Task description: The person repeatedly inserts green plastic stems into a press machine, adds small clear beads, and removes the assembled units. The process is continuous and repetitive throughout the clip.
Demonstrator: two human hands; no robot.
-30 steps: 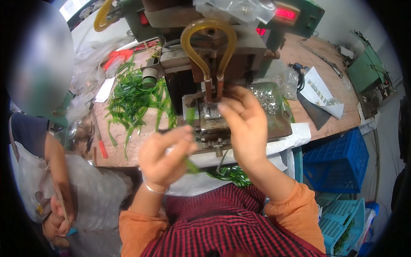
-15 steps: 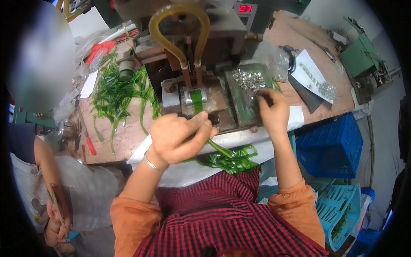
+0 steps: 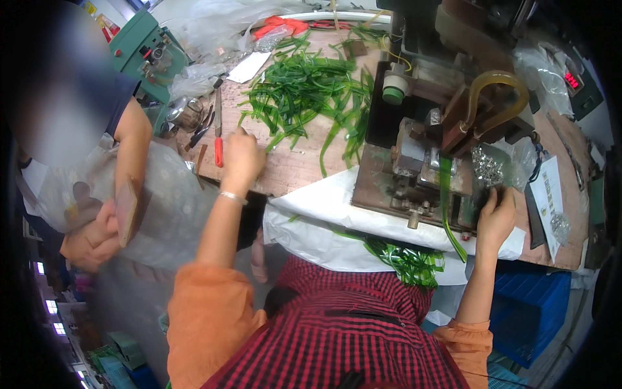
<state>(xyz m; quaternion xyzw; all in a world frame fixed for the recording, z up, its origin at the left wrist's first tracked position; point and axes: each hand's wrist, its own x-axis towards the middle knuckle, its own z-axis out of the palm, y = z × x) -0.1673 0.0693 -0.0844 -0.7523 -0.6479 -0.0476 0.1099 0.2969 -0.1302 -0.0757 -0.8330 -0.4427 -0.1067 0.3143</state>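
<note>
Strips of green lie heaped on the table, seemingly left to do; one strip sits across the machine's bed, while a near bunch (perhaps done) hangs at the edge. Left hand, forearm extended, has curled fingers; right hand bends beside metal bits. Whether either pinches anything, I cannot tell.

orange sleeves | red-black checked apron | thin silver bangle
</note>
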